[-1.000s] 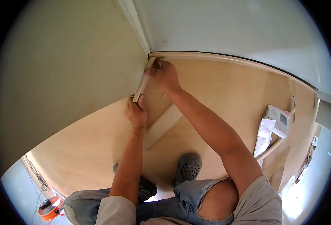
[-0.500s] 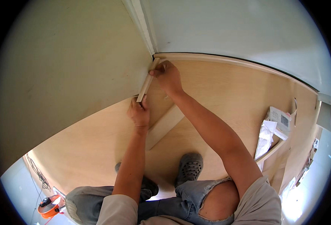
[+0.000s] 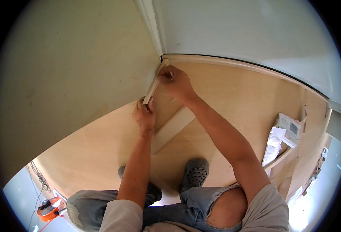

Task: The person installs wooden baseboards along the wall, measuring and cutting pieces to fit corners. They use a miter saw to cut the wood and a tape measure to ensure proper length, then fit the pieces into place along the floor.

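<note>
A short, light wood strip [image 3: 152, 89] runs along the foot of the left wall panel, its far end close to the corner. My left hand [image 3: 144, 115] pinches the strip's near end between thumb and fingers. Farther up, my right hand [image 3: 175, 81] is bent over the strip with its thumb and fingertips drawn together beside it. Whether those fingertips hold something small is hidden. Another strip of wood trim [image 3: 232, 65] lines the base of the back wall and meets the corner.
A flat wooden board [image 3: 172, 129] lies on the wood-faced surface [image 3: 101, 141] between my arms. At right sit a torn white package [image 3: 287, 127] and wood offcuts [image 3: 280, 158]. An orange reel [image 3: 49, 209] and tangled cables [image 3: 39, 176] lie at lower left.
My right hand has turned slightly and shifted a little to the right, its fingers more tightly curled. My left hand stays on the strip's near end. The whole view has shifted slightly.
</note>
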Motion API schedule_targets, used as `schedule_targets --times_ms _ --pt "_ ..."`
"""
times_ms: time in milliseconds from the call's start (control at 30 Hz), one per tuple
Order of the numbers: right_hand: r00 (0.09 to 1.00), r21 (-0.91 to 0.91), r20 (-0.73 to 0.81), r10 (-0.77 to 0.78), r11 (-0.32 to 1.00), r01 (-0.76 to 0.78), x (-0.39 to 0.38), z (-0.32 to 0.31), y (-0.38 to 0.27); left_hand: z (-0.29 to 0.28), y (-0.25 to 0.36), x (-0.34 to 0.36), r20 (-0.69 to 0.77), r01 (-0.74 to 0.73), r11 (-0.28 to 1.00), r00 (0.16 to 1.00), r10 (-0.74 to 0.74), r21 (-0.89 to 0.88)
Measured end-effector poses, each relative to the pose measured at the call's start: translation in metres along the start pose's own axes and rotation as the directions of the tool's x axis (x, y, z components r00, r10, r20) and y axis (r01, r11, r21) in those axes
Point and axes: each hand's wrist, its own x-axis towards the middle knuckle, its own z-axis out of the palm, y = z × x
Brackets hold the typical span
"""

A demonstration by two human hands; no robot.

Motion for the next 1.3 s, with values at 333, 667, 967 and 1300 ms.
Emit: schedule_targets --times_ms 333,667,967,1300 --pt "0.918 0.157 0.382 0.105 0.972 -0.177 -0.031 -0.022 -0.006 0.001 -0.001 -0.003 0.026 0.062 0.998 0.998 -0.062 -0.007" --pt "0.897 0.194 0.359 -0.257 0.961 0.198 -0.027 0.011 0.015 0.006 -0.007 -0.007 0.018 0.034 0.999 0.999 -0.034 0.034" --pt "0.886 0.121 0.233 -0.402 0.916 0.383 -0.026 0.025 0.029 0.009 -0.012 -0.010 0.044 0.017 0.998 0.999 -0.019 0.054" --pt "0.878 -0.004 0.216 -0.428 0.898 0.439 -0.025 0.025 0.029 0.005 -0.006 -0.005 0.059 0.034 0.998 0.998 -0.037 0.046"
